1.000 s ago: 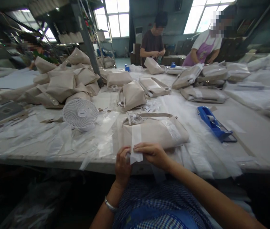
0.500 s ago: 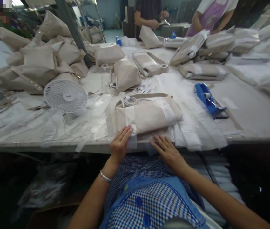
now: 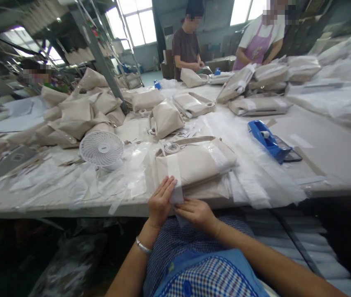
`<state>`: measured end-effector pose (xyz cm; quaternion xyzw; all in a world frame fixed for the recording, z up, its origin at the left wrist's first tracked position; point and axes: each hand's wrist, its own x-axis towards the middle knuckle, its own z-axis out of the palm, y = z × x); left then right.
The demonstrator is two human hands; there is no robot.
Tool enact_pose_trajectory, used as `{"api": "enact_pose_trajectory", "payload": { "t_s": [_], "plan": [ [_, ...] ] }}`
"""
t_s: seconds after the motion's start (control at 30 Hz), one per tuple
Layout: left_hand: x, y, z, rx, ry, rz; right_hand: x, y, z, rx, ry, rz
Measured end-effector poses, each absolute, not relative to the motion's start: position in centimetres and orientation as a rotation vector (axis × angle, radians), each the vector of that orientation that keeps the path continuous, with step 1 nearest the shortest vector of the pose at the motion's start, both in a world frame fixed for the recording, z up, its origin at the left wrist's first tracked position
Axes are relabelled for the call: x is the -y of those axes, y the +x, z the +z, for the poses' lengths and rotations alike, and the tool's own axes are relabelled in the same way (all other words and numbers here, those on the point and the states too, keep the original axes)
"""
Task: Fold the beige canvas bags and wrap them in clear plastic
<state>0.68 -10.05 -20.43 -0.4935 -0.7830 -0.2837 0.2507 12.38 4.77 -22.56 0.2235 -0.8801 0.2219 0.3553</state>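
Note:
A beige bag (image 3: 200,165) lies folded at the table's front edge, with a coiled pale strap (image 3: 171,148) at its upper left. A white strip (image 3: 175,169) runs over its left end and hangs past the front edge. My left hand (image 3: 162,200) lies with fingers stretched along the strip's left side, touching the bag. My right hand (image 3: 198,212) is just below the bag, its fingers closed at the strip's lower end; the thumb is hidden. A clear plastic band (image 3: 217,153) crosses the bag's right part.
A blue tape dispenser (image 3: 268,140) stands to the right, beside thin white plastic sheets (image 3: 252,177). A white fan (image 3: 101,149) stands to the left, before a heap of beige bags (image 3: 76,115). More wrapped bags lie behind. Two people (image 3: 188,45) work across the table.
My right hand has moved left to the strip's lower end, and its fingers have closed there. My left hand stays on the bag by the strip. The view has tilted up.

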Motion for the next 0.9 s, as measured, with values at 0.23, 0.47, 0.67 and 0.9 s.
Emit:
{"api": "enact_pose_trajectory", "payload": {
  "t_s": [0.23,0.47,0.67,0.9],
  "plan": [
    [10.0,0.5,-20.5,2.062,-1.374,-0.734,-4.1,13.3,-24.4,2.284,0.676,0.513],
    [8.8,1.6,-21.4,2.019,-1.349,-0.741,-8.5,15.9,-23.1,2.395,0.806,0.437],
    [8.3,2.3,-21.9,2.061,-1.249,-0.821,-11.2,17.1,-20.2,2.578,0.795,0.812],
    [8.0,2.3,-21.9,2.052,-1.179,-0.903,-11.9,12.0,-17.8,2.410,0.571,0.275]
  ]
}}
